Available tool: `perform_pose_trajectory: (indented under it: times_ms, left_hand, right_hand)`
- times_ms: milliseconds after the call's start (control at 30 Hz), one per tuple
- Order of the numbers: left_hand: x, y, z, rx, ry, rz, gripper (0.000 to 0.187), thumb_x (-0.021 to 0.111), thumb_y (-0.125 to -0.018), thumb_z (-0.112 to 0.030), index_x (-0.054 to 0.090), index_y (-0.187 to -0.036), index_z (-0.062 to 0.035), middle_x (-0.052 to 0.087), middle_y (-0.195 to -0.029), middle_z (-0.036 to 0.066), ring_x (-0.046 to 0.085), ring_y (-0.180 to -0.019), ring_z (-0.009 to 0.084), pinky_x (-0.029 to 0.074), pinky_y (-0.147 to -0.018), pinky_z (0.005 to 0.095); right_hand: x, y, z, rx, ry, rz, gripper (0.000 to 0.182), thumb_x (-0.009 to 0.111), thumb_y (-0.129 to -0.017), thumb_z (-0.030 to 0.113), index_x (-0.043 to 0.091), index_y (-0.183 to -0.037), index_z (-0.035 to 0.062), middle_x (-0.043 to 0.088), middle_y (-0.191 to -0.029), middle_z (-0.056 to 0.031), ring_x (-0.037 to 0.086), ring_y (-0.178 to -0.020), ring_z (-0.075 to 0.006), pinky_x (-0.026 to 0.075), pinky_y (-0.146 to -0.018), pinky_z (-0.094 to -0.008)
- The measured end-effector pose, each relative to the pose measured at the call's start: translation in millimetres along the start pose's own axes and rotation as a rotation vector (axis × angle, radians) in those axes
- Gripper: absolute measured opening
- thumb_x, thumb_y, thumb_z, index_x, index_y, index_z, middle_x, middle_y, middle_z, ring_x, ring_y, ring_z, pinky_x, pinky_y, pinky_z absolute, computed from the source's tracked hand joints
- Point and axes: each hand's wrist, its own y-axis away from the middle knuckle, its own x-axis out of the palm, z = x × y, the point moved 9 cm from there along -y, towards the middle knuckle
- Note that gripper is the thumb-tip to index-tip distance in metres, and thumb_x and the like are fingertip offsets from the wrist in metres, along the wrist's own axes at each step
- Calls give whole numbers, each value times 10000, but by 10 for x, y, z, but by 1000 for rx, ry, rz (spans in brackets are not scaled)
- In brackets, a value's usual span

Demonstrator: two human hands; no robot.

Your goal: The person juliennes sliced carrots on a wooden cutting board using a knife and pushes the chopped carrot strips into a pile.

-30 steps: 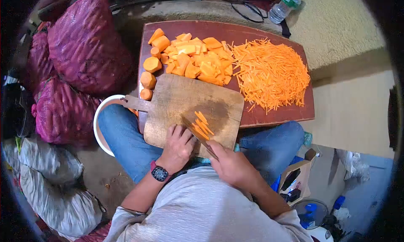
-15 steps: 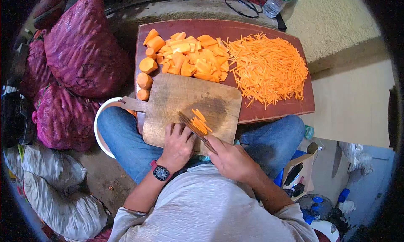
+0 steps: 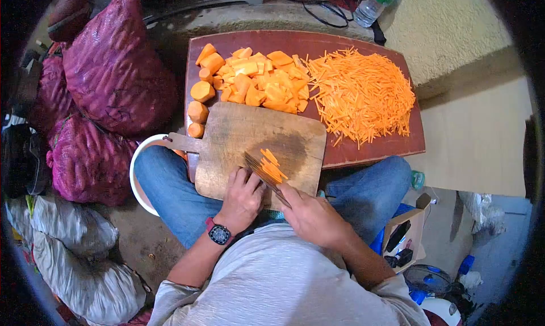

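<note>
A wooden cutting board (image 3: 233, 130) lies over the front of a red-brown table (image 3: 374, 147). My right hand (image 3: 312, 215) is closed round the handle of a knife (image 3: 264, 171), whose blade slants up and left across the board. Against the blade's right side lie a few thin carrot strips (image 3: 272, 166). My left hand (image 3: 243, 198) is at the blade's left side with fingers bent down on the board; what is under them is hidden. Behind the board are carrot slices (image 3: 267, 79), with thick carrot chunks (image 3: 201, 91) to their left and a heap of carrot shreds (image 3: 363, 96) to their right.
Purple mesh sacks (image 3: 116, 70) stand at the left, above pale sacks (image 3: 85, 269). A white tub (image 3: 138, 184) is beside my left leg. A water bottle (image 3: 372, 8) lies at the top, and an open cardboard box (image 3: 417, 241) is at the lower right.
The view has shifted slightly, so the board and table appear a little lower and to the right. Both hands keep nearly the same pose at the knife.
</note>
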Motion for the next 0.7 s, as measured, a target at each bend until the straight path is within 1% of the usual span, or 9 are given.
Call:
perform_pose_trajectory:
  times_ms: [67, 167, 233, 333, 467, 533, 633, 700]
  left_hand:
    - [24, 36, 8, -8, 16, -1, 305, 695, -800, -119, 782, -1046, 39, 653, -1165, 159, 585, -1115, 376, 465, -1066, 536]
    - [21, 38, 23, -10, 41, -35, 308, 693, -798, -109, 781, -1047, 49, 659, -1175, 169, 593, -1125, 389, 476, -1053, 545]
    - [15, 42, 31, -5, 59, -45, 310, 693, -797, -101, 780, -1051, 54, 661, -1178, 174, 597, -1126, 394, 478, -1062, 555]
    - [-13, 42, 17, 7, 69, -57, 309, 695, -792, -91, 775, -1050, 59, 662, -1178, 181, 603, -1126, 401, 476, -1087, 573]
    - [7, 48, 47, 3, 75, -78, 307, 701, -787, -96, 769, -1045, 55, 658, -1177, 185, 605, -1128, 406, 464, -1123, 595]
    - [5, 52, 55, -19, 85, -81, 316, 702, -787, -99, 766, -1056, 52, 655, -1172, 182, 604, -1128, 402, 462, -1122, 598]
    - [16, 38, 64, -26, 61, -68, 332, 707, -789, -112, 765, -1080, 37, 650, -1167, 171, 601, -1133, 384, 448, -1108, 600]
    - [2, 52, 50, -24, 24, -50, 340, 712, -790, -122, 766, -1092, 24, 648, -1165, 162, 600, -1138, 370, 437, -1095, 598]
  right_hand:
    - [4, 108, -11, -4, -14, 12, 479, 645, -1033, 144, 473, -1464, 28, 713, -1160, -323, 697, -1069, -524, 579, -862, -597]
    - [58, 134, -98, 63, -65, 32, 489, 639, -1041, 148, 466, -1482, 24, 713, -1174, -319, 694, -1078, -527, 579, -881, -591]
    - [104, -51, -58, 24, -4, 35, 494, 638, -1044, 155, 464, -1486, 21, 704, -1213, -316, 691, -1092, -526, 580, -894, -579]
    - [67, -143, -11, 26, 33, 49, 489, 637, -1044, 157, 464, -1480, 19, 701, -1223, -316, 692, -1094, -523, 581, -895, -568]
    - [33, 53, -45, -36, -55, 28, 477, 637, -1043, 159, 473, -1466, 11, 702, -1215, -323, 691, -1089, -527, 579, -896, -571]
    - [54, 67, -68, 43, -61, 53, 494, 635, -1047, 163, 470, -1484, 3, 704, -1214, -323, 693, -1096, -525, 582, -904, -569]
    - [99, -95, -34, 42, 30, 50, 509, 641, -1045, 167, 470, -1499, 13, 699, -1232, -320, 697, -1099, -520, 589, -898, -565]
    - [82, -74, -54, 23, 17, 25, 508, 640, -1044, 166, 470, -1500, 16, 700, -1232, -318, 699, -1097, -518, 590, -894, -564]
